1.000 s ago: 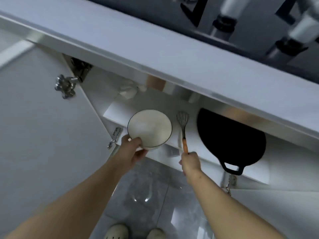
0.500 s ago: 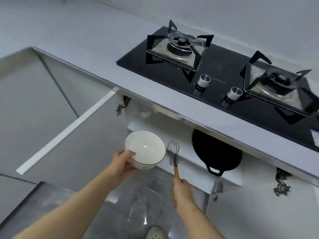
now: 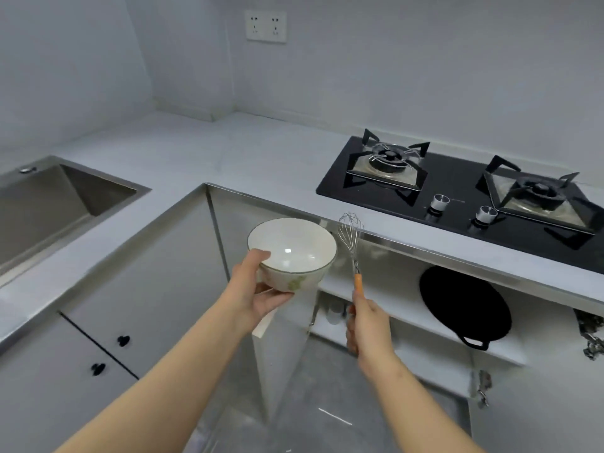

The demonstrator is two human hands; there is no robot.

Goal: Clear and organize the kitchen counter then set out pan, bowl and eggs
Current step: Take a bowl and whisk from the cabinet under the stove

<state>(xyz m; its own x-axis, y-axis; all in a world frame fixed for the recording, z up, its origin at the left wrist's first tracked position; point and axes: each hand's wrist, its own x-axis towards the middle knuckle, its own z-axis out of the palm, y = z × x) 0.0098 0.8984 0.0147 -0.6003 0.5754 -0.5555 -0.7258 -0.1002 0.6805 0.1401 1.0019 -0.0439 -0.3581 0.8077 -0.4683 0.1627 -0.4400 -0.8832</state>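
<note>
The left hand (image 3: 251, 289) clamps the white bowl (image 3: 292, 253), thumb over the near rim and fingers under the base. The right hand (image 3: 367, 325) grips the whisk (image 3: 350, 238) by its orange handle, wires up. Both hang in front of the open cabinet, just below the counter (image 3: 202, 152) edge. I'd lift the bowl level and set its base flat on the bare counter left of the hob (image 3: 457, 188), then lay the whisk beside it. The black pan (image 3: 464, 305) lies on the cabinet shelf (image 3: 421, 322) at right, not yet fetched. No eggs show.
</note>
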